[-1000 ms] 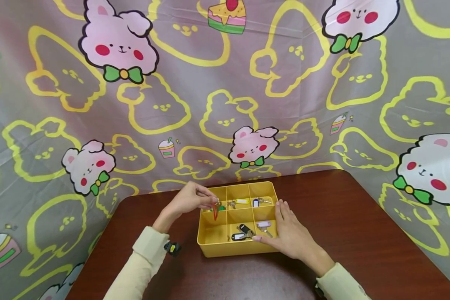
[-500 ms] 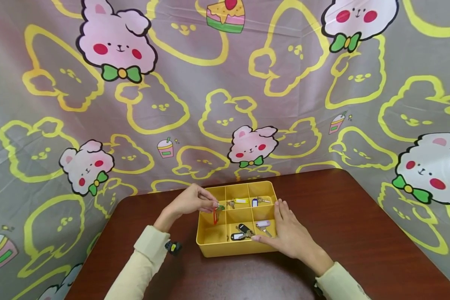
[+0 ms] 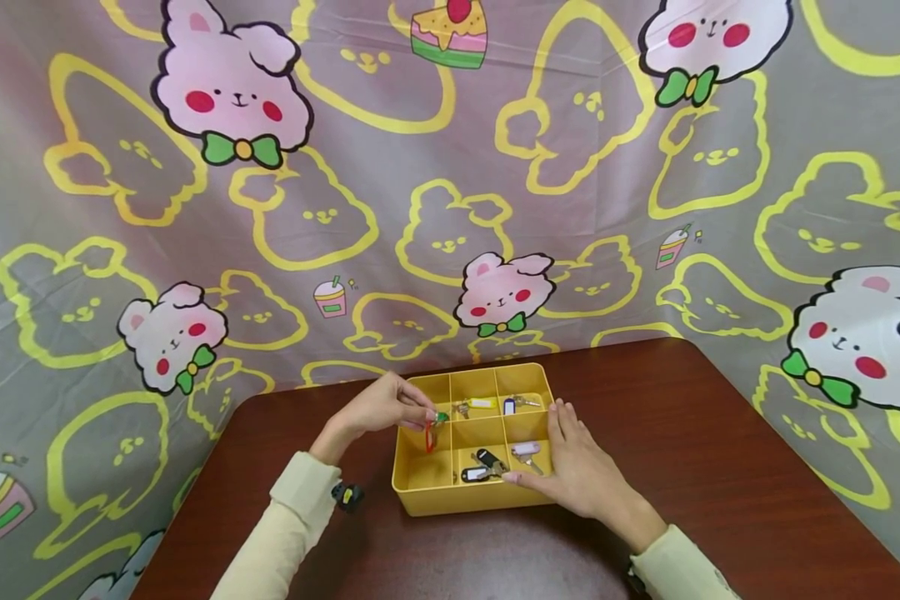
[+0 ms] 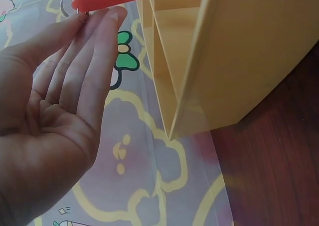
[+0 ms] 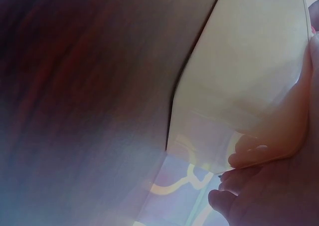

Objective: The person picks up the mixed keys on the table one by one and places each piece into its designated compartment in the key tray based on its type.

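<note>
My left hand pinches the ring of a red key tag between thumb and fingertips. In the head view the tag hangs over the front left compartment of a yellow divided box; the left wrist view shows the ring at the fingertips. Whether a key hangs with it is unclear. My right hand rests along the box's right side, fingers straight, thumb by the front rim. Inside lie a green key tag, a yellow one, a blue one, black ones and a pale purple one.
The box stands on a dark reddish-brown table, near its back edge. Behind and beside the table hangs a patterned cloth with cartoon rabbits. Thin dividers split the box into several compartments.
My left hand has lowered slightly, and the red key tag with it, deeper over the front left compartment. The right hand keeps its place on the box.
</note>
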{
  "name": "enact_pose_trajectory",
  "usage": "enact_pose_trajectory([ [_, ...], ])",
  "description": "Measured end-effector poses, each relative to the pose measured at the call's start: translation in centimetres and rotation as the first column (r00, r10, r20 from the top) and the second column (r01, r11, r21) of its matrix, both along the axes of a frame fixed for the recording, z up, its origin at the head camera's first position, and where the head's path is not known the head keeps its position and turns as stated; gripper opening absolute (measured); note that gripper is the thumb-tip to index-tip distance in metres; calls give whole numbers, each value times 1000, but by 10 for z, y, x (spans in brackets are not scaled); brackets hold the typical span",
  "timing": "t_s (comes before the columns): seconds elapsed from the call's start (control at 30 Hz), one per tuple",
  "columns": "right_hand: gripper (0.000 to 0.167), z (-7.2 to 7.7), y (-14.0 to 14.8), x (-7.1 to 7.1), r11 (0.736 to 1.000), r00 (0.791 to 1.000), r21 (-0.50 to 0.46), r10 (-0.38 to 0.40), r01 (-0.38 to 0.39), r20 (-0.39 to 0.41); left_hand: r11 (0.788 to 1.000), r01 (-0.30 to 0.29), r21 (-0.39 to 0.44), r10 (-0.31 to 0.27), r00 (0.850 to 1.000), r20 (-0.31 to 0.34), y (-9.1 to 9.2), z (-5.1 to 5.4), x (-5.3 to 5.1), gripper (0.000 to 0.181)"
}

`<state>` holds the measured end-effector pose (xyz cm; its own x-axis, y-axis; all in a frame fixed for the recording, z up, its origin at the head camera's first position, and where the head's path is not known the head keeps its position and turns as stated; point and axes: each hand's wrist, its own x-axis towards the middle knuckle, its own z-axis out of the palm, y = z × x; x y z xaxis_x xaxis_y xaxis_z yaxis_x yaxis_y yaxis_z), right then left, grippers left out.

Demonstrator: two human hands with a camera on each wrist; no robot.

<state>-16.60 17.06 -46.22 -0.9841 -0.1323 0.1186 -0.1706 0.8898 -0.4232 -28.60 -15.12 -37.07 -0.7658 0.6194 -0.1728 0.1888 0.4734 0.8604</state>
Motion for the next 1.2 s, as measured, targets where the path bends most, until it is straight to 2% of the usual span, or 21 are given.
enact_pose_trajectory([
  [0.23,137,1,0,1,1000,1000,0,0,0,4,1000,16,9,-16,1000,25,-1,-4,-1,20],
  [0.47,137,3,-1,2,1000,1000,2,0,0,5,999,20,34,-23,997,69,0,-4,0,23],
  [0.77,137,4,-1,2,1000,1000,-1,4,-4,10,1000,-2,17,1,999,48,1,-4,3,17],
  [1.2,138,5,-2,2,1000,1000,-4,3,-3,12,998,-45,-39,43,998,-55,-3,-3,13,21],
])
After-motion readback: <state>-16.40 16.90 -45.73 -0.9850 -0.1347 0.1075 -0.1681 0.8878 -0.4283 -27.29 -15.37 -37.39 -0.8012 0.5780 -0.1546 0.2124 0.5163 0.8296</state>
